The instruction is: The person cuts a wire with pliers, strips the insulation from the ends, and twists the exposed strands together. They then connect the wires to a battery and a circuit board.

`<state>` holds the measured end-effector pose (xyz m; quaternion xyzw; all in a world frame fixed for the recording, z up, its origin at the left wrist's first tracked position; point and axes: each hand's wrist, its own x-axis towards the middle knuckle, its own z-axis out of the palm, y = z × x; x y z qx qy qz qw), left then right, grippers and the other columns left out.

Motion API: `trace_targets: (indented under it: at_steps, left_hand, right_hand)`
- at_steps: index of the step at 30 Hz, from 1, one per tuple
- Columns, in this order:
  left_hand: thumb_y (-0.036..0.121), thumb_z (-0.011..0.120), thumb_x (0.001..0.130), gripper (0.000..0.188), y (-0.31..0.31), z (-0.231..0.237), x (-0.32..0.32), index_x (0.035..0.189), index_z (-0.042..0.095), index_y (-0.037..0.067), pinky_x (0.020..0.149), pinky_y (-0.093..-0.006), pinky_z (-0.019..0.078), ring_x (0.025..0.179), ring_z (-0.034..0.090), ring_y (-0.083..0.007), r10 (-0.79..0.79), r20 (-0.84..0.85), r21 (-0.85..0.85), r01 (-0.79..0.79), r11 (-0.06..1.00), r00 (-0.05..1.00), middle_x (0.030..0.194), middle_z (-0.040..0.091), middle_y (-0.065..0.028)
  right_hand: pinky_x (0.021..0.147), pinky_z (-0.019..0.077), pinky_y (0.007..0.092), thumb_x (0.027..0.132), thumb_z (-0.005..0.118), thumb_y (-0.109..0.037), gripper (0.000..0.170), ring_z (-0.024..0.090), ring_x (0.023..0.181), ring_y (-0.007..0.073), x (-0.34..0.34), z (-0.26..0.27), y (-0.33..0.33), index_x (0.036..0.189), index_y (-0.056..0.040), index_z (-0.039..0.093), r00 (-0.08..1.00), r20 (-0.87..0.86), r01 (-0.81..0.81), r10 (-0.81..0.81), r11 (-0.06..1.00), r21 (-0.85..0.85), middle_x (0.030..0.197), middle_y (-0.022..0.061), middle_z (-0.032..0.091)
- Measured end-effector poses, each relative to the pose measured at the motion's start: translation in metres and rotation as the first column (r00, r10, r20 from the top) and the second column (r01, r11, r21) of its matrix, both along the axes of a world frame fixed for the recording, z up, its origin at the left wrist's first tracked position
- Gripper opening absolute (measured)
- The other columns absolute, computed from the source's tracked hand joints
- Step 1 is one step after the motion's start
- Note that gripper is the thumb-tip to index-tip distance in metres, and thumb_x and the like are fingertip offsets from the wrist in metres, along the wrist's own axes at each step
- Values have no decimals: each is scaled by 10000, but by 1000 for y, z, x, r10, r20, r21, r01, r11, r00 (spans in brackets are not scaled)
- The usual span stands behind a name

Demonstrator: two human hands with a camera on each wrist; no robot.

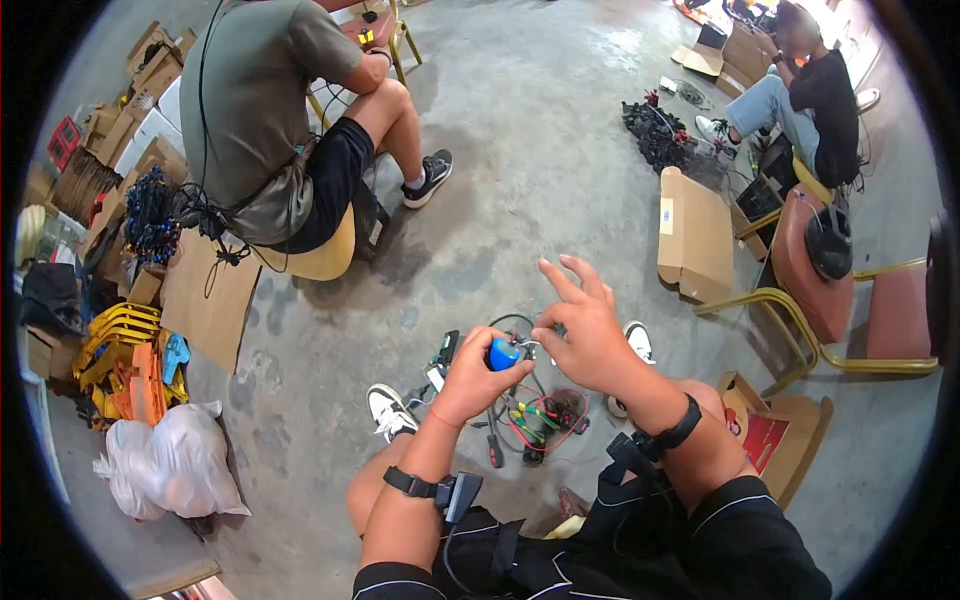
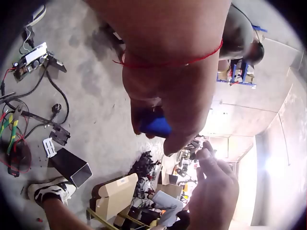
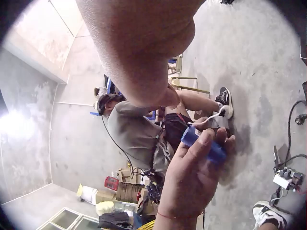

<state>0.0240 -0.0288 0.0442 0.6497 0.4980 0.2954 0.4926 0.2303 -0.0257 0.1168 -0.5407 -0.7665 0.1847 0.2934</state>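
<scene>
Blue cylinder [image 1: 503,354] sits in the left hand's [image 1: 468,378] curled grip, above the floor [image 1: 480,235]. Right hand [image 1: 588,338] is beside it, outer fingers spread; cannot tell whether its grip pinches anything.

Fingers of the left hand [image 1: 470,375] hide part of a blue cylinder [image 1: 503,354] in all three views.
Whether the right hand [image 1: 585,330] grips the thin wires [image 3: 215,116] cannot be told; its fingertips are largely hidden in the right wrist view. The head view's top edge cuts off the head of the person in grey [image 1: 265,120]; the farther person's [image 1: 825,115] face is blurred.
</scene>
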Motion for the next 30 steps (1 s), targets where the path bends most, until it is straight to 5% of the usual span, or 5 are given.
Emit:
trace_targets:
  at_steps: [7,11,16,22,30]
  left_hand:
    - [170,833,843,347,-6,18,10,978,534,57,636,-311,517,695,654,-164,33,-9,25,-33,999,999,822,655,-75]
    - [182,821,857,335,-6,18,12,991,546,44,653,-349,521,730,681,-227,61,-104,91,-52,995,993,812,659,-127]
    - [260,838,844,377,-5,12,7,1008,577,42,681,-376,505,743,627,-251,74,-150,106,-59,993,986,851,667,-123]
    - [221,809,851,331,-6,14,8,982,568,37,699,-454,502,799,641,-409,20,-215,143,11,990,976,845,655,-189]
    - [179,812,817,300,-7,13,6,990,619,28,725,-443,509,834,642,-388,-31,-239,204,82,976,970,892,651,-177]
  right_hand:
    - [1118,286,557,807,767,-148,87,329,1467,406,0,-3,-1,804,-62,751,998,-56,-5,3,999,-48,1523,204,498]
    - [1124,307,540,829,762,-157,104,348,1449,412,2,-9,0,855,-59,740,999,-34,14,-17,996,-86,1507,194,515]
    - [1157,319,481,872,747,-170,205,407,1394,415,7,-9,9,1045,-68,705,955,-285,89,-81,996,16,1462,176,545]
    - [1133,360,516,814,791,-176,223,389,1390,437,-2,-6,6,1003,-85,715,988,-130,-91,89,996,-14,1442,200,525]
    - [1127,376,520,780,819,-169,131,404,1392,436,0,-14,4,860,-101,741,990,-18,-137,138,988,75,1433,182,555]
